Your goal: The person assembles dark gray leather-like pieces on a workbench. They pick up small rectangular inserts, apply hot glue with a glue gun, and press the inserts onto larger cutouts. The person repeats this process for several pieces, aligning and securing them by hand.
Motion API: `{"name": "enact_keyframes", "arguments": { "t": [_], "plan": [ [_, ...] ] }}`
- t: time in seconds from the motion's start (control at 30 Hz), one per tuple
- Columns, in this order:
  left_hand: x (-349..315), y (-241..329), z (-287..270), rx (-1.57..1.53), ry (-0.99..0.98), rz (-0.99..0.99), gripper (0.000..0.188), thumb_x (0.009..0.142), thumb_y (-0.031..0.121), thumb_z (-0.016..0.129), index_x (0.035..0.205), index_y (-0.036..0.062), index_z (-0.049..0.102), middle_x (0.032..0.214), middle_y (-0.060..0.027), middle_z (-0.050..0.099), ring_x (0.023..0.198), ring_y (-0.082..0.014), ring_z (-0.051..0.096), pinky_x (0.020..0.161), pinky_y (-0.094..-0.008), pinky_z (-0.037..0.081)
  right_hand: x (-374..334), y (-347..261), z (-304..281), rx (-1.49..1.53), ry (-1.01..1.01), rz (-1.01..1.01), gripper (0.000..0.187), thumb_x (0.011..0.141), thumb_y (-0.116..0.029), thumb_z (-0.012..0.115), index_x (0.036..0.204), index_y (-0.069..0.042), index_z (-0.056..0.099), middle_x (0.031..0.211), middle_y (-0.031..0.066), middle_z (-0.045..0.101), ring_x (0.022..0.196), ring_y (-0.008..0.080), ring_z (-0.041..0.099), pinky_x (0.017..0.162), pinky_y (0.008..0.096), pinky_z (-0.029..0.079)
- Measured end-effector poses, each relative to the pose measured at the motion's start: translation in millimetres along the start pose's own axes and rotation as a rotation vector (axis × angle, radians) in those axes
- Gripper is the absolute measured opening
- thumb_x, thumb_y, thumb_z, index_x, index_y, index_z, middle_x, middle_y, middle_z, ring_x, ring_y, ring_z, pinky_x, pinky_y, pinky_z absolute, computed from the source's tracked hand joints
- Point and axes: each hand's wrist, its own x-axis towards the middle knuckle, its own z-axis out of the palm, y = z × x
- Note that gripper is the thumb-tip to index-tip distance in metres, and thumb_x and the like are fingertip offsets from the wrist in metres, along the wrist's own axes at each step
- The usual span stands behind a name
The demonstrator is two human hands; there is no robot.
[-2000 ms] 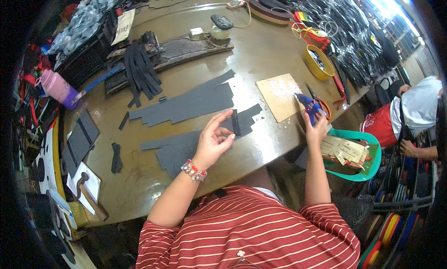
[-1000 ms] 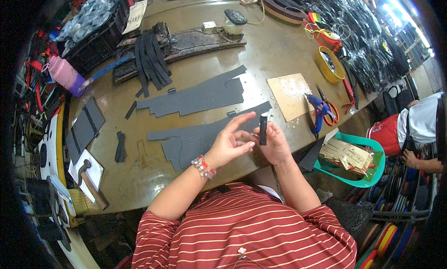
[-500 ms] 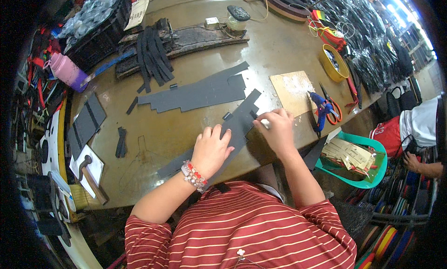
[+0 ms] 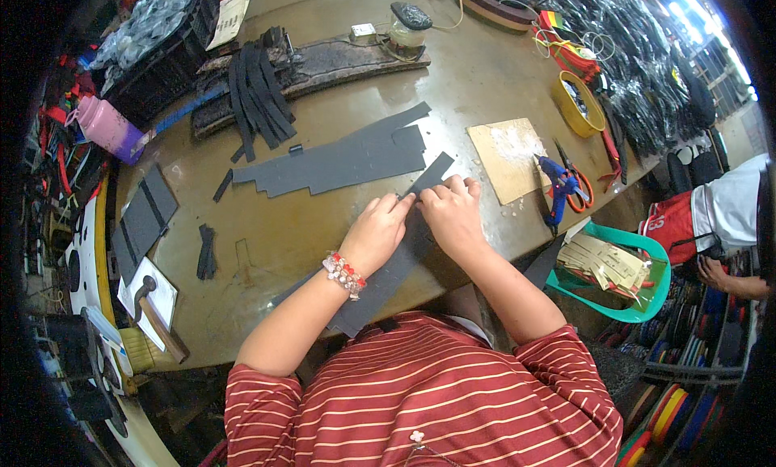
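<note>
A dark grey stepped sheet (image 4: 380, 283) lies slantwise at the table's near edge, partly under my hands and forearms. At its upper edge, the fingertips of my left hand (image 4: 377, 231) and my right hand (image 4: 453, 216) meet in a pinch. What lies between them is small and hidden by the fingers. My left wrist wears a red and clear bead bracelet (image 4: 344, 275). Just beyond is a second grey stepped sheet (image 4: 339, 161), lying flat, with a small black loop (image 4: 296, 149) on its upper edge.
To the right sit a powdery tan board (image 4: 508, 164), a blue glue gun (image 4: 558, 188), orange-handled scissors (image 4: 580, 194) and a yellow tub (image 4: 578, 103). A green basket (image 4: 656, 283) stands by the edge. Black strips (image 4: 257, 95), a hammer (image 4: 158, 321) and a pink-purple bottle (image 4: 109, 128) are leftward.
My right hand has moved left along the sheet until its fingertips meet those of my left hand. The left hand has shifted slightly and drawn its fingers together. The view has moved a little.
</note>
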Motion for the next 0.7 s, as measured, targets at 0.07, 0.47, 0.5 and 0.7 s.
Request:
{"name": "enact_keyframes", "arguments": {
  "t": [0.07,0.47,0.5,0.7],
  "plan": [
    [1.0,-0.6,0.8,0.01,-0.013,0.001,0.038,0.079,0.003,0.057,0.117,0.0026,0.056,0.089,-0.0142,0.054,0.085,-0.0308,0.055,0.079,-0.0383,0.048,1.0,0.7,0.2,0.011,0.005,0.002,0.013,0.07,-0.021,0.07,0.073,-0.011,0.063,0.074,0.0022,0.064,0.085,0.0213,0.056,0.088,0.0428,0.034],
    [3.0,0.0,6.6,0.073,-0.039,-0.009,0.042,0.078,0.002,0.056,0.12,-0.0007,0.055,0.093,-0.0151,0.051,0.085,-0.031,0.054,0.079,-0.0382,0.048,-0.6,24.5,-6.6,0.367,-0.023,0.074,0.012,0.073,-0.02,0.071,0.08,-0.01,0.067,0.079,0.0036,0.066,0.086,0.0225,0.058,0.087,0.0415,0.037],
    [2.9,0.6,6.7,0.078,-0.035,-0.011,0.042,0.078,0.002,0.056,0.12,-0.0009,0.055,0.093,-0.0151,0.051,0.085,-0.0309,0.054,0.079,-0.0381,0.048,-4.6,33.3,-8.8,0.441,-0.011,0.098,0.013,0.074,-0.02,0.071,0.082,-0.01,0.067,0.081,0.0044,0.066,0.085,0.0237,0.058,0.087,0.0412,0.037],
    [2.7,0.4,5.8,0.112,-0.03,-0.003,0.043,0.078,0.002,0.058,0.121,0.0035,0.056,0.091,-0.0139,0.052,0.086,-0.0299,0.055,0.08,-0.0376,0.048,-38.4,52.2,-1.9,0.594,0.12,-0.144,0.03,0.072,-0.001,0.063,0.1,-0.007,0.065,0.104,0.0083,0.062,0.096,0.0244,0.06,0.083,0.0358,0.047]
  ]
}}
